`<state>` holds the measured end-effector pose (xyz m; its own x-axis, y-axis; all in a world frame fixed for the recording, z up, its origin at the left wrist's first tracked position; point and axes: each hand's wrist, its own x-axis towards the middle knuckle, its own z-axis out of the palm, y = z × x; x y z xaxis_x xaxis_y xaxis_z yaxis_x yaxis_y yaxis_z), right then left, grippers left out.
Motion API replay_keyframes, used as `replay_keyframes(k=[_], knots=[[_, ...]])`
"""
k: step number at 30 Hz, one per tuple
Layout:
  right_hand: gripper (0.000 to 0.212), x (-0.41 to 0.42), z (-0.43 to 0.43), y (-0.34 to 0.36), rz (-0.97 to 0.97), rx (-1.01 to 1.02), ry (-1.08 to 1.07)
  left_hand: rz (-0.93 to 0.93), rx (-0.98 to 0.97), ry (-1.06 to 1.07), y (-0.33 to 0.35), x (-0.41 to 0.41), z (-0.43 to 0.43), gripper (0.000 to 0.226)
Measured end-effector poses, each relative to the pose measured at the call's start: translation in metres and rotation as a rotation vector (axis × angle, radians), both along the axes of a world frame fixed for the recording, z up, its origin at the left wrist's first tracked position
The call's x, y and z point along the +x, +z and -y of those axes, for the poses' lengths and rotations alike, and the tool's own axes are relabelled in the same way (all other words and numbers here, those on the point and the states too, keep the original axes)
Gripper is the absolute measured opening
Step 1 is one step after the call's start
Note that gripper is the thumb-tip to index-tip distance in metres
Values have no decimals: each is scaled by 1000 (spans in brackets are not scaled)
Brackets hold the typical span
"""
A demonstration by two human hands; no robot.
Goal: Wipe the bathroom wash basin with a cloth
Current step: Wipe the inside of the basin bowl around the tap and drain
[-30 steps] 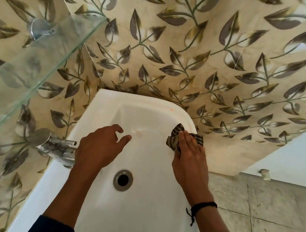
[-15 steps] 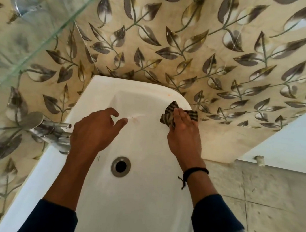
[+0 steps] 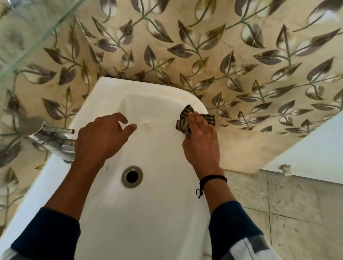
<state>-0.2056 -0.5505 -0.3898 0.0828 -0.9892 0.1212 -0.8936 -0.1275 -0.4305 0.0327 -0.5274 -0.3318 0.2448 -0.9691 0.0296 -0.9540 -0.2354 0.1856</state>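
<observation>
A white wash basin (image 3: 139, 221) fills the middle of the head view, with a round metal drain (image 3: 132, 176) in its bowl. My right hand (image 3: 202, 143) presses a crumpled striped cloth (image 3: 184, 120) against the basin's far right rim. My left hand (image 3: 102, 137) hovers over the bowl's left side with fingers loosely apart, holding nothing. A faint orange stain (image 3: 147, 126) marks the bowl between the two hands.
A chrome tap (image 3: 53, 138) juts from the leaf-patterned wall (image 3: 217, 50) at the basin's left. A glass shelf (image 3: 28, 30) hangs above at upper left. Tiled floor (image 3: 294, 217) and a white door (image 3: 333, 151) lie to the right.
The view has shifted slightly, so the basin sits higher in frame. My right hand with the cloth has slid a little further out along the right rim.
</observation>
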Motion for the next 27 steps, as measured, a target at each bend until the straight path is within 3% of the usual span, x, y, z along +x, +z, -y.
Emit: replay_keyframes(k=[19, 27], knots=[[61, 1, 2, 0, 59, 35, -11, 28, 4, 23, 1, -3, 1, 42], [62, -7, 7, -1, -17, 13, 36, 8, -3, 19, 1, -4, 2, 39]])
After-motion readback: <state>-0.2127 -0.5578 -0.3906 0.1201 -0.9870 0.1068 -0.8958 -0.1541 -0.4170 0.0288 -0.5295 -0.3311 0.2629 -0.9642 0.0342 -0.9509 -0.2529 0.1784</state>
